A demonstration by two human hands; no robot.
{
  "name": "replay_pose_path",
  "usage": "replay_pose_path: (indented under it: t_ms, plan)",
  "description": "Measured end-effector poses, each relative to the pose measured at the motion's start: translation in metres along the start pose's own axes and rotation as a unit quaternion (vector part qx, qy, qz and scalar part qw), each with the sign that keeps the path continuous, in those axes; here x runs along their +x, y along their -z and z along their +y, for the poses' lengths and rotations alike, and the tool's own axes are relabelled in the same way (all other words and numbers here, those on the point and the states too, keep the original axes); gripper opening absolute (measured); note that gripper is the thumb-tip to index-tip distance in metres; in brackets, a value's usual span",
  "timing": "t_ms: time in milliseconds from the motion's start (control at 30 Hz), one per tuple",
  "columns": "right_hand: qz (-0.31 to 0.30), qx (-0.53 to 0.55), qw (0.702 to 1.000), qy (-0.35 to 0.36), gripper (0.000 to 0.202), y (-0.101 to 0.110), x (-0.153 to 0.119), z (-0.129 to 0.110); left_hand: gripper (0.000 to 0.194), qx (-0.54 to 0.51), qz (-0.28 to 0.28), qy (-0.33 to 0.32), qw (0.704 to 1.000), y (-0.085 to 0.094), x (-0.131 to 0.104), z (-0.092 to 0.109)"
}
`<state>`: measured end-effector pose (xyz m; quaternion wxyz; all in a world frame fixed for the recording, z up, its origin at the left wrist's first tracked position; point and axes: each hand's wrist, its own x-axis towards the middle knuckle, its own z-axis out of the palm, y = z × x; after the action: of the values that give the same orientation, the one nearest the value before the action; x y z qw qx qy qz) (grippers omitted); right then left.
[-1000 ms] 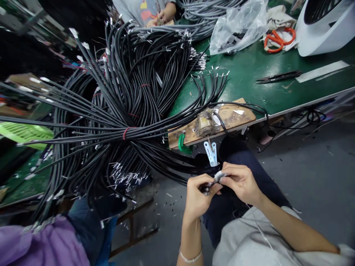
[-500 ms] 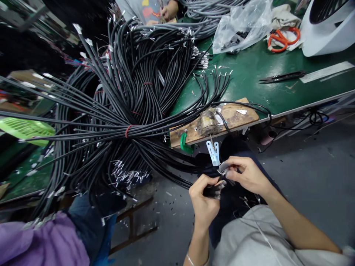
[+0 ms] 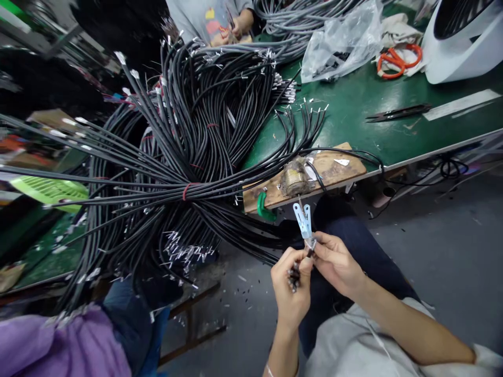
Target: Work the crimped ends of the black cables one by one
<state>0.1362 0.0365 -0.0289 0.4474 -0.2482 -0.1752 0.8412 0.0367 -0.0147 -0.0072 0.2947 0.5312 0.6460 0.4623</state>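
My left hand (image 3: 288, 288) is closed around a bunch of black cables (image 3: 261, 254), whose cut ends poke out of the fist. One cable's silvery stripped end (image 3: 310, 244) stands up at its thumb. The fingertips of my right hand (image 3: 340, 264) pinch that end, just below the jaws of a light blue clothes peg (image 3: 303, 220). Whether the peg touches the wires I cannot tell. The peg sits on the shaft of a small, grimy motor (image 3: 295, 177), mounted on a wooden board (image 3: 338, 166). Fingers hide part of the held end.
A large heap of black cables (image 3: 220, 125), tied with red bands, covers the bench's left. A green clamp (image 3: 265, 207) grips the board's edge. Snips (image 3: 398, 112), orange-handled scissors (image 3: 398, 62) and a plastic bag (image 3: 341, 42) lie behind. Co-workers sit at left and across.
My right hand has moved slightly down, bringing its fingertips together with my left at one cable end under the peg. My left fist has turned, so the bundle's ends face me.
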Motion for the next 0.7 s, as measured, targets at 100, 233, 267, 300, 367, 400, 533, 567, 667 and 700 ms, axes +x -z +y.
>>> replay_pose_path:
  t_ms: [100, 233, 267, 300, 367, 400, 533, 567, 667, 700]
  plan:
    - [-0.022, -0.001, 1.000, -0.008, 0.026, 0.003, 0.000, -0.008, 0.033, -0.036, -0.031, 0.026, 0.999, 0.004, 0.001, 0.001]
    - [-0.079, -0.094, 0.992, 0.033, 0.029, 0.004, 0.000, -0.022, 0.040, -0.065, -0.052, 0.074, 0.994, 0.007, 0.000, 0.001]
    - [-0.091, -0.132, 0.986, 0.041, 0.028, 0.004, 0.000, -0.024, 0.040, -0.069, -0.056, 0.079, 0.993, 0.008, 0.001, 0.000]
    - [-0.092, -0.167, 0.980, 0.048, 0.026, 0.002, 0.000, -0.026, 0.039, -0.075, -0.061, 0.083, 0.992, 0.009, 0.001, 0.000]
    - [-0.058, -0.214, 0.973, 0.067, 0.024, 0.000, -0.001, -0.024, 0.034, -0.099, -0.070, 0.089, 0.989, 0.010, 0.003, -0.002]
    - [-0.034, -0.232, 0.968, 0.086, 0.024, -0.001, -0.002, -0.021, 0.032, -0.113, -0.072, 0.092, 0.987, 0.009, 0.004, -0.003]
    - [0.060, -0.378, 0.876, 0.294, 0.014, 0.000, -0.006, -0.006, 0.029, -0.136, -0.060, 0.100, 0.984, 0.006, 0.007, -0.005]
    - [0.073, -0.422, 0.824, 0.372, 0.012, 0.001, -0.006, -0.003, 0.029, -0.135, -0.058, 0.103, 0.984, 0.005, 0.008, -0.005]
    - [0.065, -0.501, 0.688, 0.522, 0.017, 0.004, -0.004, -0.002, 0.030, -0.124, -0.052, 0.111, 0.985, 0.004, 0.008, -0.002]
    - [0.048, -0.511, 0.675, 0.530, 0.018, 0.005, -0.003, -0.004, 0.031, -0.120, -0.049, 0.111, 0.985, 0.004, 0.008, -0.001]
